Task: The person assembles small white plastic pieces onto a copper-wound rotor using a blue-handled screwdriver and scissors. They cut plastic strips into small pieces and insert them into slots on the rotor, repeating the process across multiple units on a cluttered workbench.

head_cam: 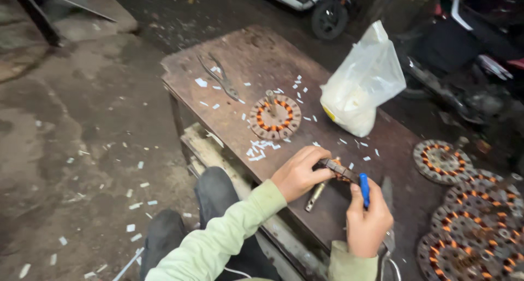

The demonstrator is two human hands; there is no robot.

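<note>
At near worktop (240,52) edge — left hand (297,174) gripping small stator piece (334,169), grip closed around it | right hand (368,223) clasping blue-handled tool (364,189), grip shut, tip meeting piece | lying beyond: wound stator (275,117), pliers (219,76), white bag (363,84) — stacking at right: stators (472,215)

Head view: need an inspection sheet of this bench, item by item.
Surface: worn brown workbench, dusty, strewn with white paper scraps.
Job's things: wound stator held edge-on; blue-handled tool against it.
Clutter: one stator mid-bench, stack of stators at right, pliers, white plastic bag, small metal cylinder.
Grippers: left hand grips the stator; right hand holds the tool.
Cables: nothing seen.
Surroundings: grimy concrete floor with scraps; scooter wheel behind the bench.
</note>
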